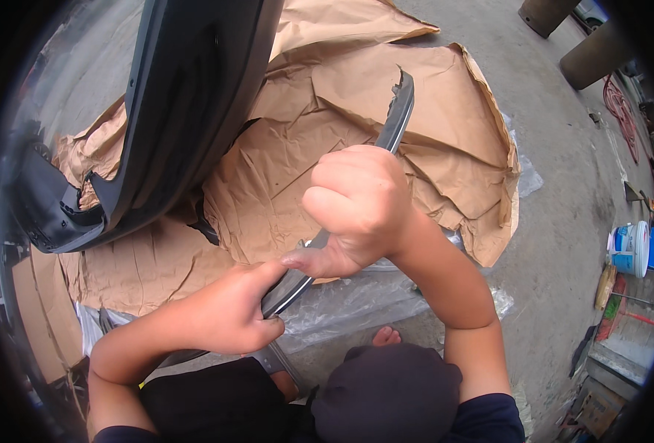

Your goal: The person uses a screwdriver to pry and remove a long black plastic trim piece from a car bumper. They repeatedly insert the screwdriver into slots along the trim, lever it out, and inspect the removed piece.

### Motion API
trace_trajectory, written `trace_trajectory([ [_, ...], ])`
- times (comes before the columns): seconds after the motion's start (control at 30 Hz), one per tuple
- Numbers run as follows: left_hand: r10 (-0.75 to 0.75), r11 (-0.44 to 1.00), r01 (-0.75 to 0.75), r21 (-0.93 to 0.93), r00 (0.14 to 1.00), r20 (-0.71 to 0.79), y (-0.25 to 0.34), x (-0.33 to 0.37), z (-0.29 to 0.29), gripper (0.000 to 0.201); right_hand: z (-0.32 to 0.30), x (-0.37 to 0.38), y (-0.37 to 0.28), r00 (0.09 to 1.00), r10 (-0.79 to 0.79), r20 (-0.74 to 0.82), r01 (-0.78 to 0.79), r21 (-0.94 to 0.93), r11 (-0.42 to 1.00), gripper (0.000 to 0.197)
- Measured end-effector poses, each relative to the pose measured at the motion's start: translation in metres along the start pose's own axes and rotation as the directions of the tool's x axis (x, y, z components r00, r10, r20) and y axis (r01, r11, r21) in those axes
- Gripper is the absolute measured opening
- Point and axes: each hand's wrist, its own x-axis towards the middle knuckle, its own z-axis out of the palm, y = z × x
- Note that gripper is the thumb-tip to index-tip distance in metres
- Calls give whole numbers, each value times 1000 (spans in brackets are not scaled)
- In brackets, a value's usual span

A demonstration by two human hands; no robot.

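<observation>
Both hands are closed around a long, narrow, dark trim strip with a shiny line along it, held slanting in front of me. My right hand makes a fist round its upper stretch, and the strip's jagged far end sticks out beyond the knuckles. Lower down, my left hand grips the strip with the thumb beneath it. The two hands nearly meet at mid-strip. To the left stands a large glossy black car bumper, apart from both hands. The strip's lower part is hidden behind my left hand and forearm.
Crumpled brown paper lies under the bumper and my hands. Clear plastic sheeting spreads near my foot. At right are a white-and-blue bucket, a coiled reddish hose and clutter; thick brown cylinders stand at the far right.
</observation>
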Motion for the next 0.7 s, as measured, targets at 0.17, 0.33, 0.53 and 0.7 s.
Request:
trace_trajectory([
  [0.17,-210,959,221,-177,975,77,1,6,-12,61,14,-6,15,998,29,-55,-29,2,1000,60],
  [0.33,-237,955,248,-160,968,81,-8,20,-25,77,-7,-6,35,975,202,98,-213,126,969,49],
  [0.53,-237,955,239,-178,971,35,-12,26,-27,62,-47,-6,48,881,70,468,-122,82,989,30],
  [0.7,-221,975,219,-36,974,-44,-29,47,-5,77,-55,-3,63,717,130,685,-175,-4,985,16],
])
